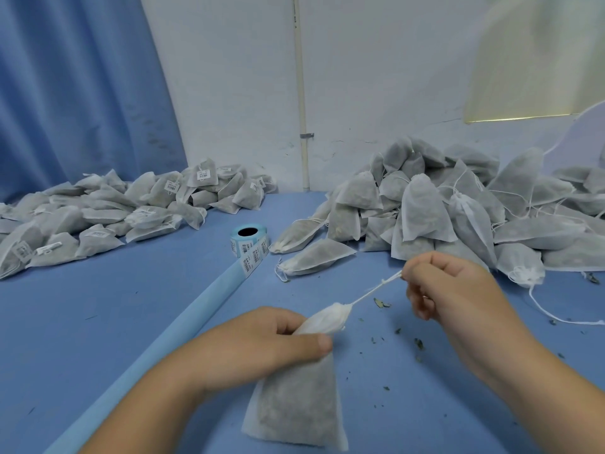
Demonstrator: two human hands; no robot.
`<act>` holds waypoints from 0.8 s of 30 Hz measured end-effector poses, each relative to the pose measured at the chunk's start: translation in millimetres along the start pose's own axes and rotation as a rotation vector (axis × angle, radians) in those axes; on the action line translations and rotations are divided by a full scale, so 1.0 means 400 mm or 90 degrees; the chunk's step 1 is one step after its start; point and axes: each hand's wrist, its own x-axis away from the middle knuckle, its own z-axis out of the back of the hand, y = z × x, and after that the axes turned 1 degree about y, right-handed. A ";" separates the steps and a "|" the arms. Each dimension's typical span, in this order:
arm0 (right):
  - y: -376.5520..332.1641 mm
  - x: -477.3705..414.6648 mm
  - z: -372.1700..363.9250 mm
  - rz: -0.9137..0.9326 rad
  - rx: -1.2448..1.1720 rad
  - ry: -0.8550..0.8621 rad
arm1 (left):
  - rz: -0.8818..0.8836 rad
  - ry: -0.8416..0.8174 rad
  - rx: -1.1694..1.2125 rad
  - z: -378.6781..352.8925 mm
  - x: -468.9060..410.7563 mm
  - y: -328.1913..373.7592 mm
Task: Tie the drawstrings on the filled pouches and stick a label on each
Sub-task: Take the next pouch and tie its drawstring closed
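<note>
A filled white mesh pouch [298, 401] hangs low in the middle of the view. My left hand [262, 342] grips its gathered neck. The white drawstring [373, 291] runs taut up and to the right from the neck. My right hand [455, 290] pinches the drawstring's end between thumb and curled fingers. A roll of barcode labels [250, 244] stands on the blue table [98, 316] behind my hands, with a strip of labels trailing off it.
A heap of untied pouches [442, 211] fills the right back of the table. A pile of labelled pouches [98, 214] lies at the left back. A long blue strip [183, 326] runs diagonally across the table. Dried leaf bits [417, 344] are scattered near my right hand. A blue curtain [75, 93] hangs at left.
</note>
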 end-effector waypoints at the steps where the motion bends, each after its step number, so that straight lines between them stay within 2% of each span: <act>1: 0.001 -0.001 0.002 0.002 0.000 0.011 | 0.002 -0.026 -0.006 0.001 0.001 0.001; 3: 0.002 -0.002 0.004 0.013 -0.007 0.035 | 0.002 -0.044 -0.010 0.001 0.003 0.002; 5: 0.001 0.000 0.005 0.047 -0.014 0.057 | 0.008 -0.008 -0.011 -0.002 -0.002 -0.004; 10: -0.006 0.036 -0.021 0.233 0.024 0.030 | 0.025 0.201 -0.011 -0.036 -0.024 -0.004; 14: 0.008 0.070 -0.060 0.459 0.266 -0.044 | -0.006 0.293 0.012 -0.059 -0.040 -0.007; 16: 0.018 0.081 -0.076 0.507 0.348 -0.080 | -0.026 0.321 0.010 -0.065 -0.038 -0.002; 19: 0.024 0.087 -0.088 0.527 0.417 -0.087 | -0.075 0.310 0.069 -0.072 -0.033 0.004; 24: 0.023 0.080 -0.076 0.534 0.463 -0.088 | -0.112 0.233 0.136 -0.076 -0.026 0.008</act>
